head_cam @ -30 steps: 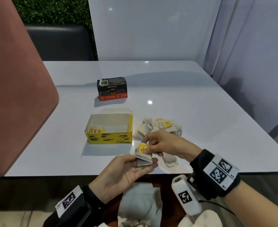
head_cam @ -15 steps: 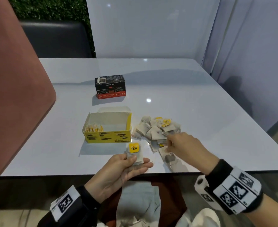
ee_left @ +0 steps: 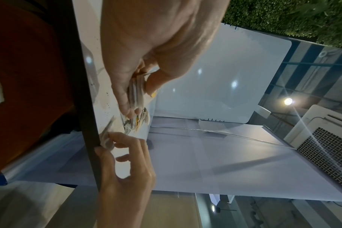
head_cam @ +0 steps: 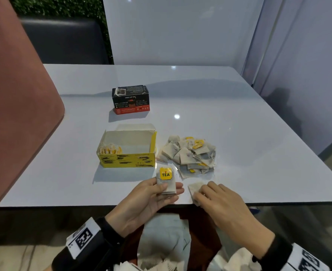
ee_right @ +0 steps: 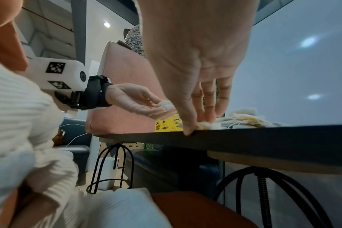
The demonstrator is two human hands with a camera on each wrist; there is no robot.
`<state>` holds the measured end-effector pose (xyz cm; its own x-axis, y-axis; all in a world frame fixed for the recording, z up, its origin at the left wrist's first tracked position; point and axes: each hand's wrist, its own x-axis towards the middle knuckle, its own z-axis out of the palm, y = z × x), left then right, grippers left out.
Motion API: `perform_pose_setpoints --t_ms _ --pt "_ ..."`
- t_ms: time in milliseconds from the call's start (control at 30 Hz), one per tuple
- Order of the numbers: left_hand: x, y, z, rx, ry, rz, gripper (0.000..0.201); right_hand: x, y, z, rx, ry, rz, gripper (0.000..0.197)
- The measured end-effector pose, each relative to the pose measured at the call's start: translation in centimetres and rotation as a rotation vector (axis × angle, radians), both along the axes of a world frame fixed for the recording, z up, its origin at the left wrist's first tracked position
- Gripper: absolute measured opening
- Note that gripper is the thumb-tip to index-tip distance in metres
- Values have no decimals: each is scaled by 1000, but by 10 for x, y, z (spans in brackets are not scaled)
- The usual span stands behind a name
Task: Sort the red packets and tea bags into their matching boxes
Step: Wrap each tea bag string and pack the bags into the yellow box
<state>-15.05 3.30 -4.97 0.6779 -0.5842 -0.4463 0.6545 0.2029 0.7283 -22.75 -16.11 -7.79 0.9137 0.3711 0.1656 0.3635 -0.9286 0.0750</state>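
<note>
My left hand (head_cam: 161, 192) hovers palm up over the table's front edge and grips a small stack of tea bags (head_cam: 166, 183) with a yellow TEA tag on top; the left wrist view shows the stack (ee_left: 137, 92) pinched between thumb and fingers. My right hand (head_cam: 206, 192) lies with straight fingers on one loose tea bag (head_cam: 194, 188) at the front edge, thumb against the edge (ee_right: 187, 131). A pile of tea bags (head_cam: 188, 153) lies right of the open yellow box (head_cam: 126, 159), which holds several bags at its left end. The black-and-red box (head_cam: 131, 99) stands shut behind. No red packets show.
A pink padded seat back (head_cam: 18, 114) rises along the table's left side. The white table (head_cam: 239, 124) ends at a dark front edge (ee_right: 244, 132) just under both hands. A white wall panel stands behind the table.
My right hand laid a tagged bag on the left hand's stack, reached to the pile, then came back to the front edge with one bag under its fingers. The left hand barely moved.
</note>
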Motion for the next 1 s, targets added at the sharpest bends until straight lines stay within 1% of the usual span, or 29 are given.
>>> perform_pose_setpoints --t_ms 100,167,200,233,300,333,367,400,467,600,767,833,900,1000 --pt "0 -1 -3 13 17 7 31 -2 -2 18 210 -4 -68 29" --pt "-1 -2 -3 17 16 -1 34 4 -6 38 394 11 -107 13" --pt "-1 -2 -2 17 15 -8 37 9 -6 49 522 52 -112 10" --pt "-1 -2 -2 12 14 -16 42 14 -7 59 663 118 -114 12" --pt "-2 -3 1 -27 25 -39 57 25 -4 76 940 282 -108 21" --pt "-3 -4 2 -55 30 -61 63 31 0 82 1030 370 -97 25" --pt "-4 -6 4 -78 30 -89 65 37 3 85 1075 441 -78 26" --pt "-5 -7 6 -91 33 -113 65 43 7 85 1097 493 -61 26" --pt "-7 -7 8 -94 57 -132 61 53 13 77 1091 539 -64 25" --pt "-9 -4 12 -105 97 -124 55 63 19 69 1089 542 -84 26" --pt "-12 -4 13 -74 86 -135 51 67 19 68 1097 524 -84 26" --pt "-13 -6 11 -33 62 -141 40 68 18 66 1087 511 -104 26" --pt "-14 -7 9 0 42 -124 27 67 20 61 998 466 -123 25" --pt "-13 -6 6 6 61 -87 24 69 16 59 807 377 -116 20"
